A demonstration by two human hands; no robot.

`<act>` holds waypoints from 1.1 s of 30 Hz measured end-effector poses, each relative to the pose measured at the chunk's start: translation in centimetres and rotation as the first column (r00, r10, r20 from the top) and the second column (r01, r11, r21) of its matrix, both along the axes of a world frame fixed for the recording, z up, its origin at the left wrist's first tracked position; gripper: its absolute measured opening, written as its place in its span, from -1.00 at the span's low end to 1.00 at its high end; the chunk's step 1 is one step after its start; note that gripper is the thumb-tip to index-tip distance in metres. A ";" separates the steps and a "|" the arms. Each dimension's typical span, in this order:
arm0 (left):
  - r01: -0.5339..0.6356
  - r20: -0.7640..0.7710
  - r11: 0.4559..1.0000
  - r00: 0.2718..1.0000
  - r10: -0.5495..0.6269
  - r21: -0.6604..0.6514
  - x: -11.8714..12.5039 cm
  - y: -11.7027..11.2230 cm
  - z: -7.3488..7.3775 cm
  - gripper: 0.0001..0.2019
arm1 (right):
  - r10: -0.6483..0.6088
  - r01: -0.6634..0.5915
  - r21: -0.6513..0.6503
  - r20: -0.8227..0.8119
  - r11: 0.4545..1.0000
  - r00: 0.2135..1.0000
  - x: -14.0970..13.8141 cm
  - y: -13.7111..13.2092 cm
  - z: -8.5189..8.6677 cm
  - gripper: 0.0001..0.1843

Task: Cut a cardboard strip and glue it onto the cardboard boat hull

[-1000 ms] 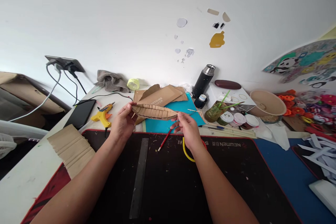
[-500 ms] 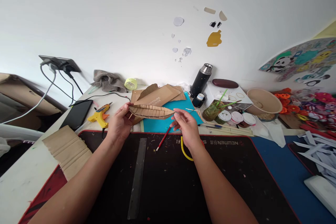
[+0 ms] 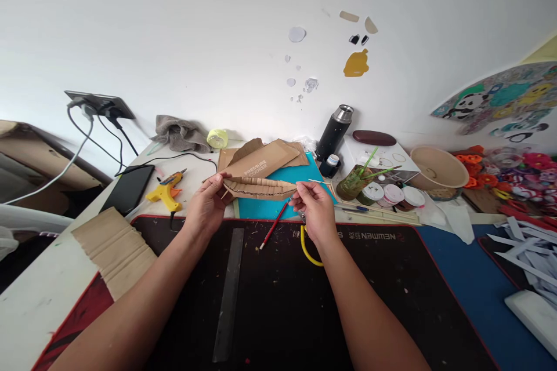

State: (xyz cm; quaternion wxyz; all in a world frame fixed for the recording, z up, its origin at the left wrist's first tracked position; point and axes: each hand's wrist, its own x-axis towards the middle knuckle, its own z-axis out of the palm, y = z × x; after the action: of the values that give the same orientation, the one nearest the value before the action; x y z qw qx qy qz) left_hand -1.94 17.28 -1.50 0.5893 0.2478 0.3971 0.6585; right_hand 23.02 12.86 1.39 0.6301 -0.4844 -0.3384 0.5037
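I hold a leaf-shaped piece of corrugated cardboard (image 3: 261, 188) level above the far edge of the black desk mat (image 3: 278, 301). My left hand (image 3: 206, 206) pinches its left tip, fingers closed on it. At the right tip, my right hand (image 3: 314, 208) grips the pointed end between thumb and fingers. Under my hands lie a red pencil (image 3: 272, 233) and a yellow loop (image 3: 310, 249) on the mat. A teal sheet (image 3: 278, 206) sits just behind.
A metal ruler (image 3: 228, 295) lies on the mat. To the left sit a yellow glue gun (image 3: 165, 191), a black phone (image 3: 128, 188) and a folded cardboard strip (image 3: 115, 249). Cardboard pieces (image 3: 261, 159), a black flask (image 3: 333, 130), paint pots (image 3: 391, 194) and a bowl (image 3: 437, 168) crowd the back.
The cardboard leaf has shifted slightly right and tilted flatter. My right hand has closed up onto its right tip.
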 end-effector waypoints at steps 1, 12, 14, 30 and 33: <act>0.003 -0.003 1.000 1.000 -0.003 0.003 0.1 0.0 0.0 -0.66 | -0.009 0.009 0.004 -0.010 1.000 1.000 0.1 0.0 0.0 -0.45; 0.028 -0.006 1.000 1.000 -0.028 0.004 0.0 0.0 0.1 -0.66 | -0.024 0.026 0.072 -0.037 0.997 0.999 0.5 0.1 0.0 -0.49; 0.026 -0.008 1.000 1.000 -0.026 0.005 0.1 -0.1 0.3 -0.65 | -0.022 0.025 0.071 -0.036 0.997 0.999 0.5 0.1 0.0 -0.48; 0.173 0.078 0.983 0.983 -0.168 -0.057 0.2 0.0 1.2 -0.65 | -0.019 0.020 0.035 -0.027 0.999 0.999 1.0 0.3 -0.3 -0.44; 0.214 0.070 0.977 0.975 -0.212 -0.012 0.4 -0.3 1.3 -0.57 | -0.038 0.039 0.026 -0.040 0.999 0.998 1.1 0.4 -0.1 -0.42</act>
State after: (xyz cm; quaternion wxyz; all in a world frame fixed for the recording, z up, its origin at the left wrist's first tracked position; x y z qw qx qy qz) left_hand -1.55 16.96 -0.18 0.6722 0.2604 0.3544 0.5956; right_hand 24.12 13.22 1.31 0.6528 -0.4722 -0.3232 0.4963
